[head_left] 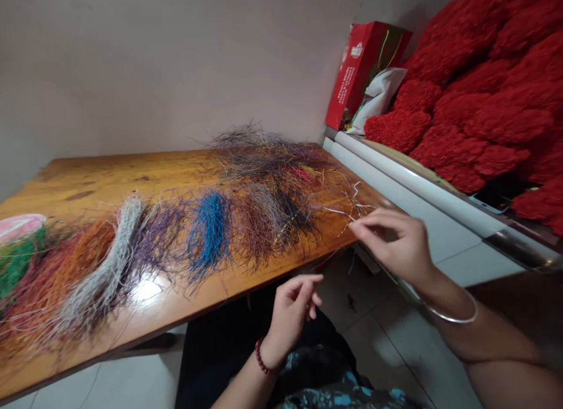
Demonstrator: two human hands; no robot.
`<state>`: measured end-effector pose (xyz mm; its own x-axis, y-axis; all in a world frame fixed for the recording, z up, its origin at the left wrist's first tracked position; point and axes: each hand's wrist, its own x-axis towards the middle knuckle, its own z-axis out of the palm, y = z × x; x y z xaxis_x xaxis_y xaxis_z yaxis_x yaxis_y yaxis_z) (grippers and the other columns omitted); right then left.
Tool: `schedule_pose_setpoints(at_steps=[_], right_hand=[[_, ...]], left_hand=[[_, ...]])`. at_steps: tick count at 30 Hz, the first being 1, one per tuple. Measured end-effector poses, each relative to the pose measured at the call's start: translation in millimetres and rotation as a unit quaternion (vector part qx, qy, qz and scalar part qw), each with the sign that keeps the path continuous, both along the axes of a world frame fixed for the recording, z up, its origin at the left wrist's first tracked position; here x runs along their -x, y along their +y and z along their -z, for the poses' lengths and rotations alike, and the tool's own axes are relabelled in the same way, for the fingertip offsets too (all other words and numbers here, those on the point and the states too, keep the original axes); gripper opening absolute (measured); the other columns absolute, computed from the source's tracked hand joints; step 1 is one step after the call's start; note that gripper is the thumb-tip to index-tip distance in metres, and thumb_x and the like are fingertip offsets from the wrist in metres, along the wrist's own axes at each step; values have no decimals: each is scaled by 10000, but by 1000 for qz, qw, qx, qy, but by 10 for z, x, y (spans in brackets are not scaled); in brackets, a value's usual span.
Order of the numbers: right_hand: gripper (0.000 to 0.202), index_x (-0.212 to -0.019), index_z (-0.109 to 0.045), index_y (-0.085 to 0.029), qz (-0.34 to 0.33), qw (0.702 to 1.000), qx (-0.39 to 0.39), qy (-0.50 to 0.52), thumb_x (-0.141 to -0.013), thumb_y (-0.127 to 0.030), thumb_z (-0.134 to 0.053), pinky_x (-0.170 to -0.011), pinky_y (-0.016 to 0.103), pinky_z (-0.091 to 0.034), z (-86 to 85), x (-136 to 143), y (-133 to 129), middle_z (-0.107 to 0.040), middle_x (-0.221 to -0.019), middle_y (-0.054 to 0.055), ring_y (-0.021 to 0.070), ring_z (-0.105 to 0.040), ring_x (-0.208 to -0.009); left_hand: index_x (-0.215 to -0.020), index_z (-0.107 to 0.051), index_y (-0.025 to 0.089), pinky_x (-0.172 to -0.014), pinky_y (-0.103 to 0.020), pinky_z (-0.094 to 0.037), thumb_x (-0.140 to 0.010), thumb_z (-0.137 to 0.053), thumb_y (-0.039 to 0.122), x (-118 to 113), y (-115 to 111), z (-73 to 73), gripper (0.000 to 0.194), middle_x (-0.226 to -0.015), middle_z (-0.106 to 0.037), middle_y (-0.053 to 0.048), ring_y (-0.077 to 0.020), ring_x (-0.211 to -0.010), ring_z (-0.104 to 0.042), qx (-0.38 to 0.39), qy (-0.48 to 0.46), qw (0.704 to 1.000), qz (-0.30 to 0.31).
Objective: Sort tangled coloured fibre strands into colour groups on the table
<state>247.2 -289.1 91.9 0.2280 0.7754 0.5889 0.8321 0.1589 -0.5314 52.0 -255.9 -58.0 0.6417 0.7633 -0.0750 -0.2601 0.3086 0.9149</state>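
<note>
At the right end of the glossy brown wooden table (pixel 109 170), thin white-and-brown strands (pixel 338 210) lie beside the right hand (pixel 413 245), whose thumb and forefinger nearly meet; I cannot tell whether they grip one. Below the table's front edge, the left hand (pixel 290 306) is loosely open.

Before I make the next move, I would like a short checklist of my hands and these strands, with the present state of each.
1. Left hand free: ok, no strand visible in it.
2. Right hand gripping the white strand: cannot tell; it is too thin at the fingertips.
3. Blue bundle on the table: ok.
4. Grey-white bundle apart from its neighbours: not ok, it meets the purple strands.
5. Dark strands at the back neat: not ok, tangled.
</note>
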Motion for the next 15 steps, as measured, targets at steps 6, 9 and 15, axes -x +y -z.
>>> schedule_pose_setpoints(at_steps=[6, 9, 15], right_hand=[[178, -784, -778, -238, -198, 956, 196, 92, -869, -378, -708, -558, 304, -394, 269, 434, -20, -674, -713, 52, 163, -552, -618], [252, -729, -762, -190, -262, 894, 293, 216, -825, -422, -745, -540, 258, -395, 326, 427, 55, -644, -671, 38, 130, -535, -595], [289, -773, -764, -124, -331, 762, 426, 360, -751, -410, -799, -494, 205, -393, 421, 343, 208, -600, -615, -1, 79, -470, -532]], left_hand=[[-920, -803, 190, -544, -257, -481, -893, -682, 489, 101, 149, -454, 323, -886, -742, -95, -127, -590, -569, -177, -7, 975, -134], [-843, -810, 205, -709, -320, -533, -895, -693, 457, 141, 176, -431, 282, -772, -728, -92, -191, -740, -626, -259, -26, 952, -161], [-973, -813, 212, -703, -316, -516, -877, -719, 453, 207, 193, -332, 276, -788, -735, -89, -194, -746, -634, -251, -42, 961, -110]])
